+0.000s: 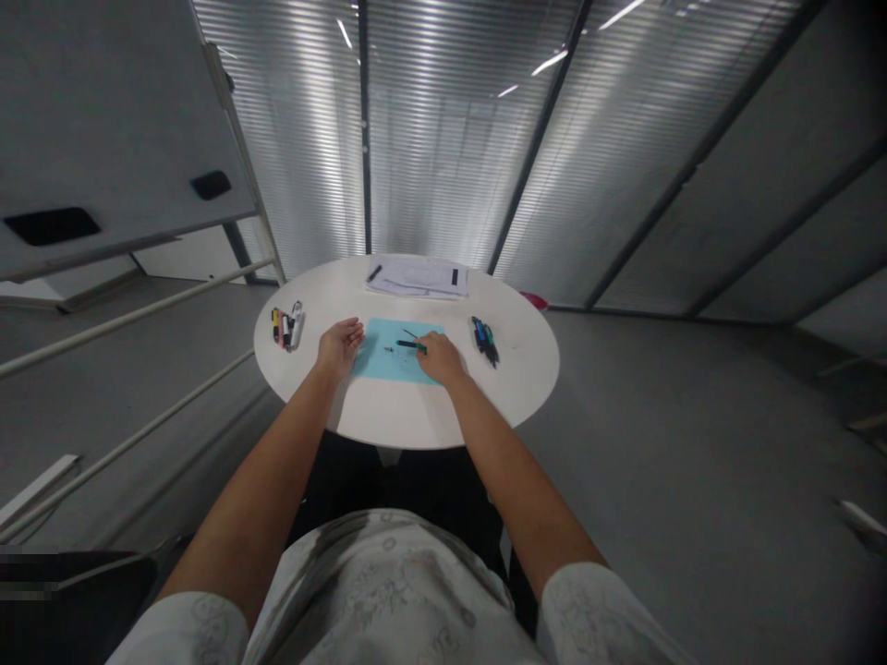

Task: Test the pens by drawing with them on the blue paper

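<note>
Where the round white desk [416, 416] curves away on the left, a small cluster of markers [286, 327] lies near its edge, well apart from the hands. Next comes the left hand [339, 346], resting flat with fingers loosely spread, its fingertips on the left edge of a light blue sheet [388, 362]. On that sheet, between the two hands, sits a tiny dark part [388, 350], too small to make out. A green pen [410, 344] lies just beyond it, its right end under the fingers of the right hand [439, 357], which curls over it. Farther right, a bunch of blue and green pens [485, 340] lies on the desk. At the far edge sits a stack of white papers [419, 277].
</note>
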Motion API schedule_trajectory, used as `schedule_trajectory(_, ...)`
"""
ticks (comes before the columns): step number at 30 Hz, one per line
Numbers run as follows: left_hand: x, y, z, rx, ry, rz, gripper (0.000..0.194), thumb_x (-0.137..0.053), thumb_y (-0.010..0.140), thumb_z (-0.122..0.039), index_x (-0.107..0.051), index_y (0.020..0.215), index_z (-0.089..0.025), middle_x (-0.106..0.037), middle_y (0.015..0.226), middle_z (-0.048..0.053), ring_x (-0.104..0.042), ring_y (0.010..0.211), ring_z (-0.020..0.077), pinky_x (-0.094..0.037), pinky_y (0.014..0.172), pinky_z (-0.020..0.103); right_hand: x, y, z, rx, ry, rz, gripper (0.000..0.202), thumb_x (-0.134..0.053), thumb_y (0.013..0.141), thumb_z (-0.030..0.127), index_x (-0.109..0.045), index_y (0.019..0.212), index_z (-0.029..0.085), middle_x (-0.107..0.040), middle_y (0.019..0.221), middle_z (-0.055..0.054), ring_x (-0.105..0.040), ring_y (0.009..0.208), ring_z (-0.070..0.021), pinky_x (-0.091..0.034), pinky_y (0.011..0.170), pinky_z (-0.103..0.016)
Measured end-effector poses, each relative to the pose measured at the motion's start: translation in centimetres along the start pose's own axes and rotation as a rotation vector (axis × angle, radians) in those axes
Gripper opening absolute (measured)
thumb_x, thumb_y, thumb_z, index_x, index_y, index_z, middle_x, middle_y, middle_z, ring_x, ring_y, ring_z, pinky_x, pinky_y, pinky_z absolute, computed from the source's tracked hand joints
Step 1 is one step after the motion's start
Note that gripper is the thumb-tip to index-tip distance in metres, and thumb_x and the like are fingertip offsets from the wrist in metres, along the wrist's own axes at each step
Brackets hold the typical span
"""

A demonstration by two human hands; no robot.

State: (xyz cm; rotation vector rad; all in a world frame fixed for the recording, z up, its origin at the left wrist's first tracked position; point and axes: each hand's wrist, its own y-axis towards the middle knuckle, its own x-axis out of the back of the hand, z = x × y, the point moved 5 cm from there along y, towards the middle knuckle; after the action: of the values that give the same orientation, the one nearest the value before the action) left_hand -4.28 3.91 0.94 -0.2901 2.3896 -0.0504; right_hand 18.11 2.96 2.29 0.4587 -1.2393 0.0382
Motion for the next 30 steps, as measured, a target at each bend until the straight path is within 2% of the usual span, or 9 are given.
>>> schedule_trajectory(13, 0.0, -0.1, 0.0, -0.008, 0.01, 0.006, 0.022, -0.06, 0.065, -0.005, -0.064, 0.083, -0.016, -0.066, 0.074, 0.004, -0.062, 0.068, 0.0119, -0.052, 0.069, 0.025, -0.5, 0.4, -0.9, -0.067, 0.027, -0.032, 0.026, -0.051, 0.095, 0.033, -0.069, 0.111, 0.022, -0.067, 0.104, -0.009, -0.059, 0.097, -0.0211, -0.045, 0.083, -0.03)
schedule_trajectory(22, -0.1, -0.1, 0.0, -0.009, 0.033, 0.001, 0.018, -0.061, 0.062, -0.007, -0.065, 0.077, -0.016, -0.066, 0.072, 0.004, -0.059, 0.065, 0.0112, -0.05, 0.065, 0.023, -0.1, 0.2, -1.0, -0.106, -0.045, -0.057, 0.024, -0.061, 0.088, 0.032, -0.071, 0.107, 0.022, -0.066, 0.103, -0.009, -0.059, 0.097, -0.0218, -0.045, 0.084, -0.03)
schedule_trajectory(26, 0.0, 0.2, 0.2, -0.064, 0.091, 0.021, 0.016, -0.064, 0.06, -0.007, -0.066, 0.074, -0.015, -0.065, 0.071, 0.005, -0.059, 0.066, 0.0116, -0.048, 0.064, 0.024, -0.2, 0.2, -1.1, -0.09, -0.038, -0.036, 0.022, -0.057, 0.091, 0.033, -0.072, 0.102, 0.02, -0.066, 0.1, -0.011, -0.059, 0.096, -0.0226, -0.045, 0.083, -0.031)
schedule_trajectory(30, -0.5, 0.0, 0.5, -0.196, 0.315, 0.106, 0.016, -0.07, 0.06, -0.009, -0.068, 0.074, -0.016, -0.065, 0.071, 0.005, -0.057, 0.065, 0.012, -0.047, 0.065, 0.026, 0.3, 0.2, -0.9, -0.079, -0.002, -0.086, 0.022, -0.057, 0.092, 0.033, -0.071, 0.104, 0.021, -0.068, 0.102, -0.01, -0.058, 0.097, -0.0232, -0.044, 0.085, -0.032)
